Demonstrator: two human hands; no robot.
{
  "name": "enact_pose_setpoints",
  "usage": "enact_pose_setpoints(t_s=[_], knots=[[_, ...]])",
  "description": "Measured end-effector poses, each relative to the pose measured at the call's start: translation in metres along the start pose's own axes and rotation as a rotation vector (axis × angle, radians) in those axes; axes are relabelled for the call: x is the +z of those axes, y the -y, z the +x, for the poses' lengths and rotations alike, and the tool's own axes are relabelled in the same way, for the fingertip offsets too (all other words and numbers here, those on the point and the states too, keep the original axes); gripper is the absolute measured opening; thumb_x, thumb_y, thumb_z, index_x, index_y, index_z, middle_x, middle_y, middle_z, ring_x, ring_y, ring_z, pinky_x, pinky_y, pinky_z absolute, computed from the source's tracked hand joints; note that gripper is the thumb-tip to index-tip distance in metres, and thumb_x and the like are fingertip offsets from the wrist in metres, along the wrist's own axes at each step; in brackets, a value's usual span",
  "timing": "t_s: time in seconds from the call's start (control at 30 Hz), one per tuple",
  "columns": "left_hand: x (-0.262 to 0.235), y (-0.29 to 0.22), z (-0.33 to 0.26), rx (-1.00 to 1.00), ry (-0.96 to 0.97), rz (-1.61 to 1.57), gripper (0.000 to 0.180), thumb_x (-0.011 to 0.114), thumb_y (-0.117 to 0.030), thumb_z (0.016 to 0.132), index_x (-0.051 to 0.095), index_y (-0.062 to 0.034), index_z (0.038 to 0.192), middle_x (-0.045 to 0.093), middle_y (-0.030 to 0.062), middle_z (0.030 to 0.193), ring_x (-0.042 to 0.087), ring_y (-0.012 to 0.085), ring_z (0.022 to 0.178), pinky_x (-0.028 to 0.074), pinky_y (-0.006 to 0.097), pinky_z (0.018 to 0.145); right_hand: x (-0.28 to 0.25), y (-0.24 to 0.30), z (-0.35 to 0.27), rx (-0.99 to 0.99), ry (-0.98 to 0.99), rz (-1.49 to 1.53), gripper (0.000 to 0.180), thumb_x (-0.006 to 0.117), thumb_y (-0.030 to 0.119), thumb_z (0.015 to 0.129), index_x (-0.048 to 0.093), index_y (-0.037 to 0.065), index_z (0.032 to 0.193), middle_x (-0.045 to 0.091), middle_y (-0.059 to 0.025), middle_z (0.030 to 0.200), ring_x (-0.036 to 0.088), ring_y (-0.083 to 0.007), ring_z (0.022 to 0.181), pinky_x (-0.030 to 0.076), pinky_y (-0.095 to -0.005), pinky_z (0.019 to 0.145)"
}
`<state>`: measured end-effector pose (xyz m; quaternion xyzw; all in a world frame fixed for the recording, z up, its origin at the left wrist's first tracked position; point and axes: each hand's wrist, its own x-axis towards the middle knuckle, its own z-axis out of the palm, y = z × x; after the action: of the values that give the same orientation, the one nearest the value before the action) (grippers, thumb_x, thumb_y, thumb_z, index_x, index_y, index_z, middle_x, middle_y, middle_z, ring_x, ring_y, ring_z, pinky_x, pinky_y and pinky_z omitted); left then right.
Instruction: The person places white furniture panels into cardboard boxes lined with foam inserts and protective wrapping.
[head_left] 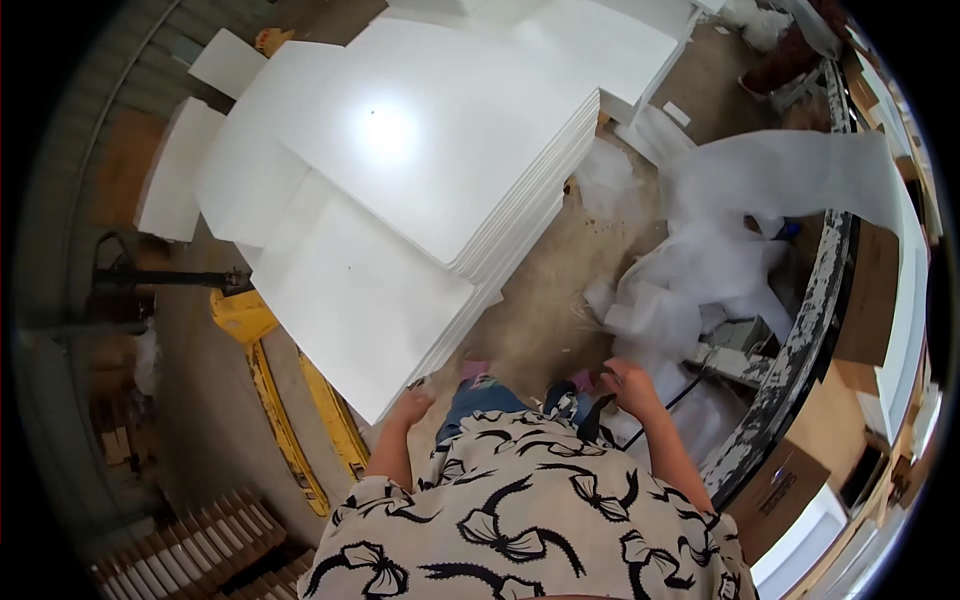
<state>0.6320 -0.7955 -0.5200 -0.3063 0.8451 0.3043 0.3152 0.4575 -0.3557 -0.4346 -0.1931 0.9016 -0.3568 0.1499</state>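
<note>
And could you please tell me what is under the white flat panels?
Brownish floor and yellow metal forks show alongside the white flat panels; what's directly underneath is covered.

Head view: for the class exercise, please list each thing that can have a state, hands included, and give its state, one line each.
White sheets: stacked flat, edges not aligned
Wrap: loose, crumpled
Yellow forks: bare where visible
Bench edge: worn, patchy black and white
Left hand: by the stack's near corner; contact unclear
Right hand: fingers bent; grip unclear
</note>
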Motion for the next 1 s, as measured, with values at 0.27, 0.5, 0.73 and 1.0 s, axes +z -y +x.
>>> enact_pose_setpoints(t_s=[0.27, 0.5, 0.73, 1.0], knots=[[-0.014, 0.252, 0.094, -0.266, -0.144, -0.168, 0.05, 0.057, -0.045, 0.077, 0.061, -0.001, 0.1, 0.06, 0.0187, 0.102, 0.056, 0.0342, 0.098, 0.044, 0.039, 0.085, 0.205, 0.073, 0.131, 0.164, 0.162, -0.127, 0.027, 0.054, 0.02, 0.079, 0.057, 0.002, 0.099, 0.058, -0.0223, 0.093, 0.055, -0.038, 0.086, 0.046, -0.0423, 0.074], [-0.024, 0.304, 0.124, -0.527, -0.495, -0.357, 0.067, 0.066, -0.045, 0.073, 0.049, 0.0036, 0.115, 0.056, 0.022, 0.108, 0.055, 0.0324, 0.099, 0.044, 0.037, 0.083, 0.366, 0.044, 0.238, 0.508, -0.119, -0.306, 0.043, 0.052, 0.024, 0.081, 0.051, -0.006, 0.111, 0.052, -0.0253, 0.11, 0.049, -0.0419, 0.102, 0.039, -0.0449, 0.089], [-0.024, 0.383, 0.147, -0.496, -0.37, -0.743, 0.063, 0.07, -0.04, 0.073, 0.047, 0.0032, 0.113, 0.057, 0.0169, 0.106, 0.055, 0.0262, 0.094, 0.043, 0.034, 0.079, 0.41, 0.078, 0.262, 0.424, -0.035, -0.551, 0.044, 0.052, 0.026, 0.077, 0.051, -0.01, 0.102, 0.052, -0.0288, 0.105, 0.048, -0.04, 0.099, 0.039, -0.0448, 0.088], [-0.025, 0.385, 0.122, -0.388, -0.18, -0.966, 0.059, 0.066, -0.034, 0.079, 0.043, 0.0046, 0.117, 0.055, 0.014, 0.109, 0.054, 0.0239, 0.095, 0.043, 0.032, 0.081, 0.422, 0.05, 0.194, 0.502, -0.154, -0.37, 0.047, 0.06, 0.026, 0.075, 0.047, -0.004, 0.109, 0.055, -0.0211, 0.103, 0.054, -0.0369, 0.094, 0.045, -0.0435, 0.079]])
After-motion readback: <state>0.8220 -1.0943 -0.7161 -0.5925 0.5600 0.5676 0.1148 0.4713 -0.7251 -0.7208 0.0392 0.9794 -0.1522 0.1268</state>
